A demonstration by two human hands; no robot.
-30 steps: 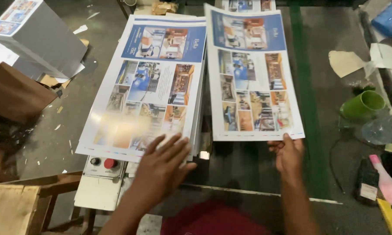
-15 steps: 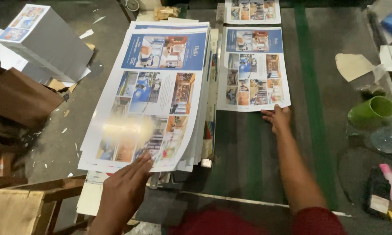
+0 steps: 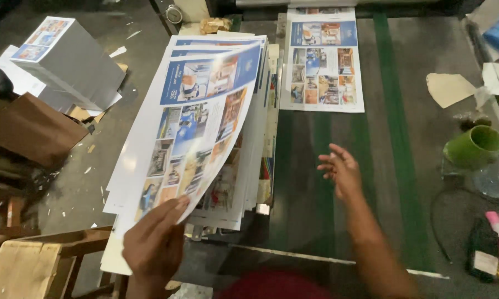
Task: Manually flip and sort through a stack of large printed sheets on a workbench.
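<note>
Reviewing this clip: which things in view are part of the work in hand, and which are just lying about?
In use: top printed sheet lifted by left hand; sheet stack beneath; single sheet on the belt; right hand, empty.

Lying about: green cup, paper scraps, grey ream, brown board.

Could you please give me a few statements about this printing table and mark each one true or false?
1. The left hand lifts the near corner of the top printed sheet. True.
2. The right hand presses down on the single sheet on the belt. False: it hovers open, apart from that sheet.
3. A green cup stands at the right. True.
4. The single sheet lies on the stack. False: it lies beside it on the dark belt.
</note>
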